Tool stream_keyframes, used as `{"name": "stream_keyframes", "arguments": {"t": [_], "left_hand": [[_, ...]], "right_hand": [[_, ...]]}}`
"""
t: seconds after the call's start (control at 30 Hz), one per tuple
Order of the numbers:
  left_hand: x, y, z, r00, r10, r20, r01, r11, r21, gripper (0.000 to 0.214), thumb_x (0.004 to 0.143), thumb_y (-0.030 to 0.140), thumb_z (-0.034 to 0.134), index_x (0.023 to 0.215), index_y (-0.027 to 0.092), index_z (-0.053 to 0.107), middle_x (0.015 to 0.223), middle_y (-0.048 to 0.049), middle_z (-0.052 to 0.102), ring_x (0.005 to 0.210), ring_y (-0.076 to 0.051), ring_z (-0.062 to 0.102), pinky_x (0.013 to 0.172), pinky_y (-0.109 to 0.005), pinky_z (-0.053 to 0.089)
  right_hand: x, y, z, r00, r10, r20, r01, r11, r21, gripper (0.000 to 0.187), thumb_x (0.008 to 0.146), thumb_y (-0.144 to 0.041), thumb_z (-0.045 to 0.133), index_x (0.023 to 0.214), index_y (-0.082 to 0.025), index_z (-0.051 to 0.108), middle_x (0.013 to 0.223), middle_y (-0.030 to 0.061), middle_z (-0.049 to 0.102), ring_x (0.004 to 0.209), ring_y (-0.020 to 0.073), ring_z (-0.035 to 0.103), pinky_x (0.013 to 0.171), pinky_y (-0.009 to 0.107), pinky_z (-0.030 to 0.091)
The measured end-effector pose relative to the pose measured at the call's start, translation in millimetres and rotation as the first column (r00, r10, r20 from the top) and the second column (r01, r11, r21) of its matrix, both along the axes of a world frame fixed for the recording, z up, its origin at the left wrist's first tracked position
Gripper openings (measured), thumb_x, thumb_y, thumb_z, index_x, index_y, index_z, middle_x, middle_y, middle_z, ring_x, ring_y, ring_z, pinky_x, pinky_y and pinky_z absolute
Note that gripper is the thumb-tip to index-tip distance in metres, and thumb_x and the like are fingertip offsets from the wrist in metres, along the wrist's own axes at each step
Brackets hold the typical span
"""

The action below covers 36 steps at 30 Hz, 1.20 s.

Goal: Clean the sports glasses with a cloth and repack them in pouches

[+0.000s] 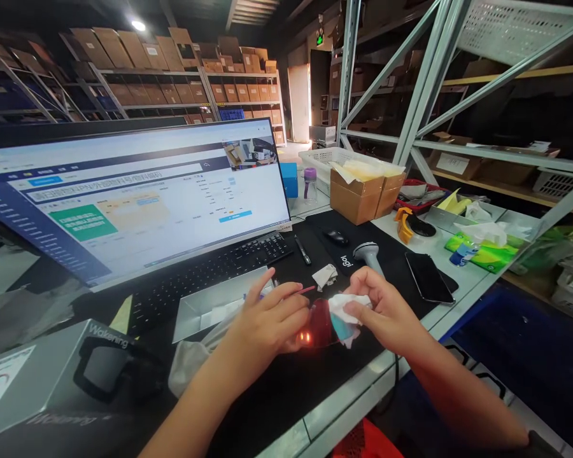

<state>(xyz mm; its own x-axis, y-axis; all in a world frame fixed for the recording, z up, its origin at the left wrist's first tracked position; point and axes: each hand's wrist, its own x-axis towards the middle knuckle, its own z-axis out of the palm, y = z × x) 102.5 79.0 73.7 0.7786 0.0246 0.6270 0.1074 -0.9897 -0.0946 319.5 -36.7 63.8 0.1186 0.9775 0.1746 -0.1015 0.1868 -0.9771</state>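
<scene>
My left hand grips a pair of glasses with a dark red lens just above the black desk mat; a thin red arm of the glasses sticks out past my fingers. My right hand pinches a white wiping cloth against the lens. Both hands are closed. A crumpled white tissue lies on the mat just behind them.
A black keyboard and a wide monitor stand at the left. Behind my hands lie a barcode scanner, a mouse, a pen and a phone. A brown cardboard box stands further back. A grey box sits front left.
</scene>
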Motion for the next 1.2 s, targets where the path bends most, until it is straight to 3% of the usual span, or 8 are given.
{"name": "stream_keyframes", "arguments": {"t": [0.17,0.23,0.33,0.43,0.67,0.83,0.97,1.2], "left_hand": [[1.7,-0.1,4.2,0.999,0.043,0.012,-0.043,0.999,0.021,0.007,0.089,0.014,0.058,0.091,0.02,0.062,0.097,0.0015,0.075,0.11,-0.021,0.065,0.126,-0.043,0.011],[2.0,1.5,4.4,0.999,0.044,0.015,-0.044,0.999,0.03,0.005,0.089,0.015,0.06,0.09,0.02,0.061,0.095,0.0022,0.075,0.108,-0.021,0.066,0.126,-0.042,0.012],[0.0,4.7,4.0,0.997,0.033,0.067,-0.035,0.999,0.02,0.005,0.09,0.018,0.063,0.087,0.02,0.061,0.095,0.0019,0.075,0.107,-0.021,0.066,0.125,-0.041,0.016],[-3.9,7.1,4.2,0.987,0.041,0.156,-0.039,0.999,-0.016,0.004,0.092,0.021,0.064,0.088,0.02,0.063,0.097,0.0004,0.075,0.109,-0.021,0.064,0.123,-0.044,0.02],[-3.7,6.4,3.8,0.98,0.012,0.197,-0.011,1.0,-0.007,0.007,0.094,0.022,0.062,0.088,0.019,0.065,0.098,-0.0007,0.076,0.109,-0.021,0.063,0.122,-0.046,0.023],[-2.0,4.9,2.9,0.978,0.02,0.208,-0.019,1.0,-0.009,0.008,0.095,0.021,0.062,0.088,0.02,0.065,0.097,-0.0008,0.076,0.109,-0.021,0.064,0.122,-0.046,0.025],[-2.4,3.9,3.6,0.978,0.021,0.207,-0.019,1.0,-0.009,0.008,0.094,0.023,0.064,0.088,0.019,0.065,0.096,-0.0017,0.076,0.109,-0.022,0.063,0.122,-0.047,0.025],[-6.6,2.6,4.5,0.979,0.04,0.198,-0.045,0.999,0.018,0.005,0.088,0.02,0.069,0.088,0.021,0.064,0.095,-0.003,0.076,0.108,-0.023,0.065,0.121,-0.05,0.026]], "right_hand": [[-7.0,15.3,2.5,0.992,-0.09,-0.086,0.092,0.995,0.024,0.033,0.079,-0.039,0.078,0.089,-0.021,0.051,0.068,-0.0049,0.061,0.052,0.0091,0.054,0.048,0.02,0.044],[-4.5,22.5,1.5,0.973,-0.217,-0.078,0.221,0.974,0.047,0.033,0.078,-0.039,0.078,0.087,-0.021,0.052,0.068,-0.0046,0.061,0.053,0.0097,0.054,0.048,0.02,0.044],[11.9,30.5,-4.3,0.834,-0.536,-0.129,0.551,0.819,0.161,0.031,0.078,-0.038,0.078,0.089,-0.022,0.053,0.074,-0.0041,0.061,0.06,0.0107,0.056,0.054,0.021,0.045],[33.2,27.7,-17.6,0.709,-0.665,-0.234,0.703,0.689,0.173,0.033,0.079,-0.04,0.078,0.094,-0.023,0.054,0.079,-0.0032,0.062,0.062,0.0114,0.057,0.057,0.021,0.046],[32.7,-10.8,-67.9,0.719,-0.677,-0.155,0.684,0.729,-0.012,0.036,0.082,-0.046,0.077,0.101,-0.023,0.057,0.087,0.0013,0.068,0.073,0.015,0.063,0.066,0.023,0.05],[18.5,-22.2,-81.4,0.747,-0.653,-0.127,0.653,0.756,-0.042,0.037,0.084,-0.048,0.074,0.103,-0.024,0.055,0.09,0.0023,0.07,0.076,0.0165,0.065,0.068,0.025,0.052],[6.7,-17.8,-84.1,0.774,-0.619,0.131,0.622,0.782,0.02,0.03,0.085,-0.047,0.069,0.097,-0.021,0.06,0.091,0.0049,0.07,0.083,0.0202,0.067,0.071,0.027,0.052],[-7.0,-12.5,-78.3,0.668,-0.477,0.572,0.507,0.854,0.119,0.016,0.094,-0.035,0.056,0.097,-0.022,0.065,0.092,0.003,0.071,0.081,0.02,0.066,0.072,0.03,0.052]]}}
